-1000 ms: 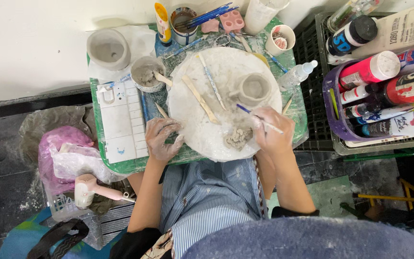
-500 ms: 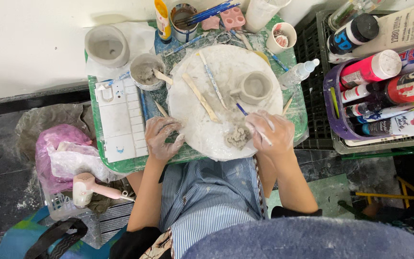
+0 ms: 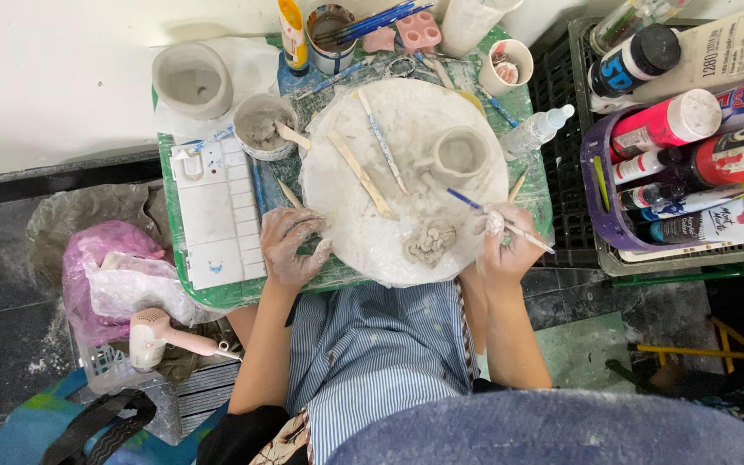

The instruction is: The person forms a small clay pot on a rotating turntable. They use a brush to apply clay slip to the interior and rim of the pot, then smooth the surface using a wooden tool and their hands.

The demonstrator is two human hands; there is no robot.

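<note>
We pinch a blue-handled brush [image 3: 499,213] in our right hand [image 3: 507,250] beside the clay cup [image 3: 461,155], while our left hand [image 3: 290,248], fingers spread, steadies the round white board [image 3: 363,224] on the table [image 3: 217,294].

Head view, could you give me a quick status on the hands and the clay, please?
Left hand flat on round board edge. Right hand grips thin brush. Clay lump between hands. Clay cup just beyond.

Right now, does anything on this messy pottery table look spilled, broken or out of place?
Nothing looks spilled or broken. The round white clay-smeared board overhangs the green table's front edge, and a pink hairdryer lies in a basket on the floor.
</note>
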